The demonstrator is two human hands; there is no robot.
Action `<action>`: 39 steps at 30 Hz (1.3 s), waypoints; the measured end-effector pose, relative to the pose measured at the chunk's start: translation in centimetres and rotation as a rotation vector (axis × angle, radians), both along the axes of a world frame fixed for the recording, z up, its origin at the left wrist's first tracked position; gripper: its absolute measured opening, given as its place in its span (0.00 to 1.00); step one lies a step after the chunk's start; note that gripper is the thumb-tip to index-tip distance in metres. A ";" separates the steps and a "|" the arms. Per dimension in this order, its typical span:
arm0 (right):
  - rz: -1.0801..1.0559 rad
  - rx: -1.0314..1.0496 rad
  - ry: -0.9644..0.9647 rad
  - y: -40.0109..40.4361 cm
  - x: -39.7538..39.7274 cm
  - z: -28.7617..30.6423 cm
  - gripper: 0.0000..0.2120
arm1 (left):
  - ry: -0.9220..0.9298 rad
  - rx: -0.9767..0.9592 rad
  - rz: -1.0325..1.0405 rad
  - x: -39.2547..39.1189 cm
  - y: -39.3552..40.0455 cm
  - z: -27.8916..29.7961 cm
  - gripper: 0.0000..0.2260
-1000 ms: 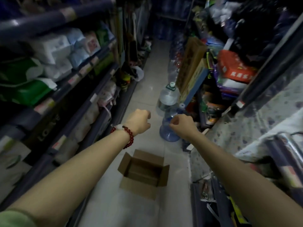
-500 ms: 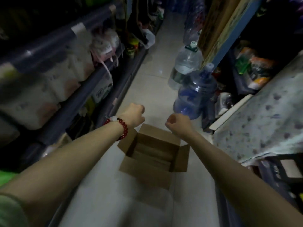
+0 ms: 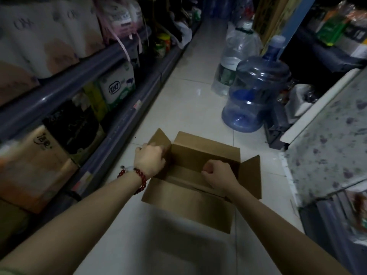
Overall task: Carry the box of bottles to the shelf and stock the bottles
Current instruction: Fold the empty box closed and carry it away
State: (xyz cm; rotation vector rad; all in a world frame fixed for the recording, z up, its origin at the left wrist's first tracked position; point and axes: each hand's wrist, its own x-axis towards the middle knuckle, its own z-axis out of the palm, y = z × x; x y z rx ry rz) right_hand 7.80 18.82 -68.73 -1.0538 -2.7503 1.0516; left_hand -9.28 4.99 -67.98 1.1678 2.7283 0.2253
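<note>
Along the left of the aisle, long grey metal shelving (image 3: pixel 59 90), packed with tissue and paper packs and close beside the work, likely the place for stocking. Underfoot, pale tiled floor (image 3: pixel 188 100), bare enough down the middle for setting a load down. Off to the right and well apart from the hands, a big blue plastic water jug (image 3: pixel 256 92), upright, touching a clear one behind it; probably parked out of the walkway.

Straight ahead on the floor, between both arms, the brown cardboard box (image 3: pixel 188 205), all four flaps splayed open for easy reaching in. No bottles to be made out in its dim inside.

At the box's left end, left hand (image 3: pixel 150 161), fingers (image 3: pixel 158 151) curled over the wall by the flap, seemingly gripping it to steady or lift. Over the open middle, right hand (image 3: pixel 216 174), clenched loosely; any hold on cardboard not discernible. Round the left wrist, a dark red bead bracelet (image 3: pixel 141 179).
</note>
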 end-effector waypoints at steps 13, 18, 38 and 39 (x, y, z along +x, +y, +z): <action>-0.012 0.023 -0.033 0.2 2.5 -4.0 0.05 | -0.118 0.176 0.191 -3.6 -1.2 -4.1 0.29; -0.006 -0.053 -0.045 -0.6 2.7 -5.3 0.04 | -0.474 0.311 0.234 -3.8 -1.4 -3.8 0.22; -0.388 0.367 0.051 5.8 6.0 -2.4 0.34 | -0.329 0.003 -0.082 3.3 2.2 -9.3 0.26; -0.426 0.348 0.045 6.2 6.4 -2.6 0.36 | -0.321 -0.002 -0.083 3.4 2.2 -9.4 0.26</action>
